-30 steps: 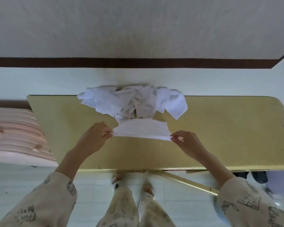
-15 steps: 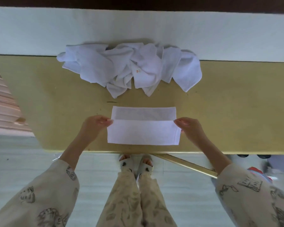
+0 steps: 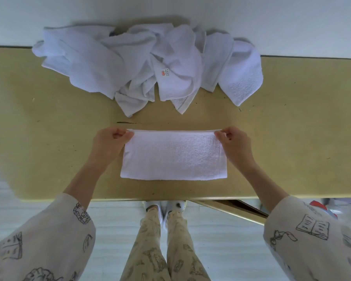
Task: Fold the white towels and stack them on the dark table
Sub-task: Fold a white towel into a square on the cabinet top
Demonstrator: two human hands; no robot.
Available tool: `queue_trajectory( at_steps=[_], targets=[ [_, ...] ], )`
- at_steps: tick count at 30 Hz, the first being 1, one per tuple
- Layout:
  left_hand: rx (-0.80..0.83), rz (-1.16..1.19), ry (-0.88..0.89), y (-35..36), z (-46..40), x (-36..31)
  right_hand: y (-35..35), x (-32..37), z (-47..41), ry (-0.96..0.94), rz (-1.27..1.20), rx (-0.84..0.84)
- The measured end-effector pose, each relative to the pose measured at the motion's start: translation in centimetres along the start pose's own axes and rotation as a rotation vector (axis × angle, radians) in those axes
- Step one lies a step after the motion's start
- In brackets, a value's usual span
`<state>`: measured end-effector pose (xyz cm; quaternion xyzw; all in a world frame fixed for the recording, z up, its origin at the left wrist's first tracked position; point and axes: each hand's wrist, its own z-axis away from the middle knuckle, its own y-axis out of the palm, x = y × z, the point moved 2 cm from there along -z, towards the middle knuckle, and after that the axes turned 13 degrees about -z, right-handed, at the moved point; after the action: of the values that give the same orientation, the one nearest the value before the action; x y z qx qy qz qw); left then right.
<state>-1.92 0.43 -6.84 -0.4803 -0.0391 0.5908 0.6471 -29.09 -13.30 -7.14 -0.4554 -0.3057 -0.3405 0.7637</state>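
A white towel lies folded in half as a flat rectangle on the yellowish table, close to the near edge. My left hand pinches its far left corner, and my right hand pinches its far right corner. Both corners sit at the towel's far edge, level with each other. Behind it, a loose heap of several crumpled white towels rests against the table's far edge; one shows a small red label.
The tabletop runs bare to the left and right of the folded towel. A light wall stands just behind the heap. Under the near edge I see my legs and white shoes, a slanted table brace, and pale floor.
My hands carried the near layer's corners away from me to the far edge, closing the fold so the towel now lies doubled. The camera tilted further down and closer.
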Motion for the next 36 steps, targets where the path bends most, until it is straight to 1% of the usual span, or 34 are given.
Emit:
queue_trajectory(
  at_steps=[6,15,22,25,29,34,36],
  targets=[
    [-0.034,-0.078,-0.015,0.2,-0.3,-0.7,0.4,0.0,-0.7,0.003,0.019,-0.007],
    [-0.056,-0.150,-0.007,0.4,-0.3,-1.2,0.6,0.3,-1.0,-0.008,0.144,-0.010],
    [-0.080,-0.199,-0.003,0.6,0.0,-1.7,0.7,0.6,-0.9,-0.019,0.172,-0.017],
    [-0.080,-0.182,-0.015,0.6,0.0,-1.8,0.7,0.6,-0.9,-0.013,0.164,-0.018],
    [-0.126,-0.181,-0.002,0.8,0.1,-1.7,0.3,0.3,-1.1,-0.011,0.117,-0.056],
    [-0.165,-0.203,0.010,0.9,0.1,-1.7,0.3,0.2,-1.2,0.011,0.147,-0.058],
    [-0.199,-0.185,-0.003,0.8,0.4,-1.7,0.0,0.5,-1.0,0.019,0.101,-0.103]
  ],
)
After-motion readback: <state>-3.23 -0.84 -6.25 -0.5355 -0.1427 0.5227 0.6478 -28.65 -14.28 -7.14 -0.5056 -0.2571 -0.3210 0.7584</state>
